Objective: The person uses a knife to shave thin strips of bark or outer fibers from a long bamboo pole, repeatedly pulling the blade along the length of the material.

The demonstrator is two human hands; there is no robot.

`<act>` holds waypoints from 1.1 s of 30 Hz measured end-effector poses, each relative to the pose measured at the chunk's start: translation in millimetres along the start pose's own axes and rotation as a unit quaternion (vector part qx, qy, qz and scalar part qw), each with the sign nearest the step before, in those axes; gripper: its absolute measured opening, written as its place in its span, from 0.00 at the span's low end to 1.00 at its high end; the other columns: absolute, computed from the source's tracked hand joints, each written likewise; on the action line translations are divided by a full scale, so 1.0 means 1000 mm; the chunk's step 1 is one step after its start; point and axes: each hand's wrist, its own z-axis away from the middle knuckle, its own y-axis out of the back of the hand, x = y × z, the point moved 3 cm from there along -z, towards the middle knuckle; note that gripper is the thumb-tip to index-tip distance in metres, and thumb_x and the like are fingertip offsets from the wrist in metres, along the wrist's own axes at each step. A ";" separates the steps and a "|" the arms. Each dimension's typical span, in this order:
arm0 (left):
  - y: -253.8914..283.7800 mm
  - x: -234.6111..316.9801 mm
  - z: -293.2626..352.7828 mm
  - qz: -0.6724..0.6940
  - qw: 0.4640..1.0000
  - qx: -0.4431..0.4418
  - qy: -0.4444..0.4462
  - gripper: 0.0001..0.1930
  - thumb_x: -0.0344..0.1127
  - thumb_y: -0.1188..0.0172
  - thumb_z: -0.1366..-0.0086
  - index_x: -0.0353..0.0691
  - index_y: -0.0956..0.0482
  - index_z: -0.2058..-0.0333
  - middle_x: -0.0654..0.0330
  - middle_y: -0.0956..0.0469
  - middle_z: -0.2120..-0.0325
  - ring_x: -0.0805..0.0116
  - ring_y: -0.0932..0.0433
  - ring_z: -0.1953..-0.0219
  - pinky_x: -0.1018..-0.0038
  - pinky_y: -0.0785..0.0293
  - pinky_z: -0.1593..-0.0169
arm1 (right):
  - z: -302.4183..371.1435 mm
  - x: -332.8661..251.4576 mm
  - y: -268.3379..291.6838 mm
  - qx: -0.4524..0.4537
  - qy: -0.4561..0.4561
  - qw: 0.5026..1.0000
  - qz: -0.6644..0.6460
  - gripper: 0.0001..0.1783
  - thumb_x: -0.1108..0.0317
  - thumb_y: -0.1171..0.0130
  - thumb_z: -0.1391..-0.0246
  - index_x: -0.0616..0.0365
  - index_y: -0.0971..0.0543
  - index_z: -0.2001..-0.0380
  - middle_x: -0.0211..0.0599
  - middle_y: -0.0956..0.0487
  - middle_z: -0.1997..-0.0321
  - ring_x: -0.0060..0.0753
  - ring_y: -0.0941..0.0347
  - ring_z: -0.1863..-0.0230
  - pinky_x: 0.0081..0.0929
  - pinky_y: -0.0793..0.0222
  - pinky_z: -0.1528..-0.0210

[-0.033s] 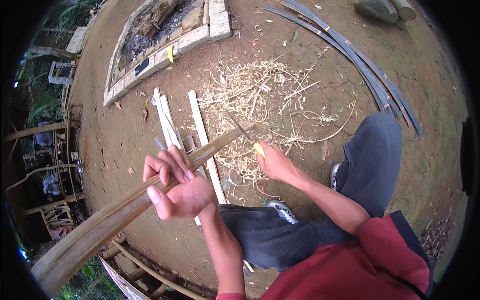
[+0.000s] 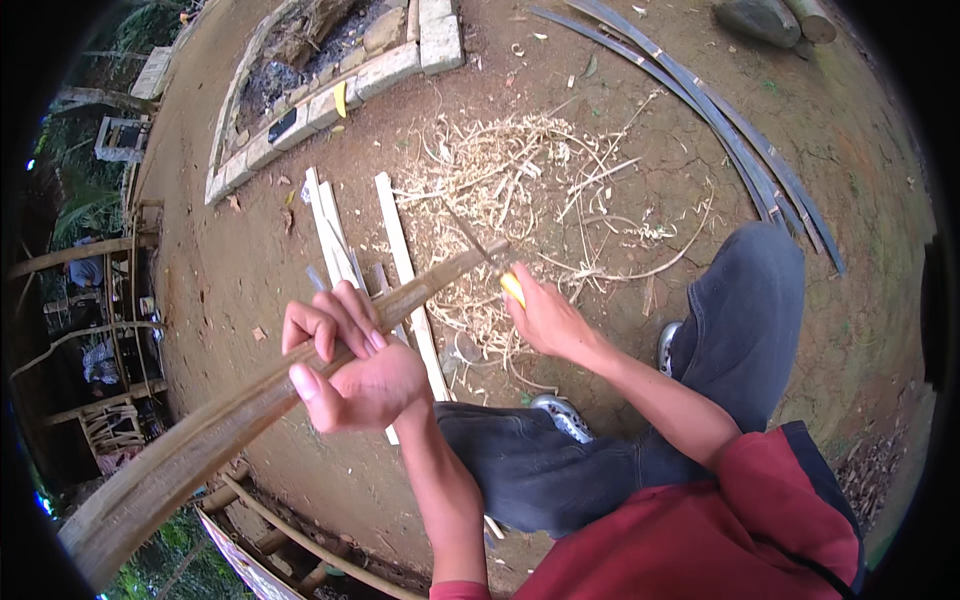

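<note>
A long brown split bamboo strip (image 2: 215, 432) runs from the lower left up to the middle of the view. My left hand (image 2: 352, 365) is closed around it partway along, with the thumb on the near side and the fingers curled over. My right hand (image 2: 552, 318) grips the yellow handle of a knife (image 2: 512, 289). The thin dark blade lies crosswise at the strip's far end, its tip pointing up and left. Whether the edge bites into the bamboo cannot be made out.
Curly pale shavings (image 2: 500, 165) cover the ground ahead. Pale strips (image 2: 398, 240) lie left of them, and long dark strips (image 2: 700, 95) curve at the far right. A stone-edged fire pit (image 2: 385, 72) stands at the far left. A bamboo rail (image 2: 290, 530) is at lower left.
My right hand and the knife have shifted very slightly up and left by the strip's far end. My left hand keeps its hold on the bamboo strip.
</note>
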 end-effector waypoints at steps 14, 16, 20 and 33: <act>-0.007 0.000 0.002 -0.007 1.000 0.004 0.003 0.21 0.52 0.49 0.46 0.45 0.46 0.82 0.67 0.49 0.89 0.79 0.51 0.85 0.81 0.54 0.80 | 0.004 0.041 -0.015 -0.007 -0.091 0.991 0.102 0.16 0.75 0.52 0.41 0.71 0.33 0.51 0.43 0.25 0.85 0.41 0.27 0.85 0.38 0.29 0.81; -0.004 -0.002 -0.005 -0.013 1.000 0.001 -0.008 0.20 0.52 0.50 0.46 0.45 0.46 0.82 0.67 0.49 0.89 0.79 0.51 0.85 0.81 0.55 0.80 | -0.004 0.031 -0.014 0.003 -0.059 0.994 0.092 0.18 0.75 0.51 0.42 0.72 0.34 0.49 0.41 0.26 0.86 0.38 0.27 0.84 0.36 0.29 0.81; 0.001 -0.004 -0.004 0.003 1.000 -0.016 -0.019 0.20 0.51 0.52 0.44 0.44 0.45 0.81 0.66 0.47 0.89 0.78 0.51 0.87 0.82 0.53 0.83 | -0.001 -0.023 0.014 0.144 0.082 0.986 0.023 0.18 0.73 0.50 0.41 0.67 0.34 0.49 0.56 0.24 0.81 0.49 0.24 0.81 0.43 0.29 0.79; 0.001 -0.005 -0.007 0.011 1.000 0.006 -0.021 0.20 0.52 0.54 0.43 0.44 0.47 0.82 0.66 0.48 0.90 0.78 0.51 0.87 0.83 0.55 0.84 | -0.004 0.040 -0.006 0.102 0.010 0.994 0.049 0.13 0.73 0.51 0.40 0.67 0.32 0.52 0.47 0.26 0.87 0.42 0.26 0.86 0.39 0.31 0.86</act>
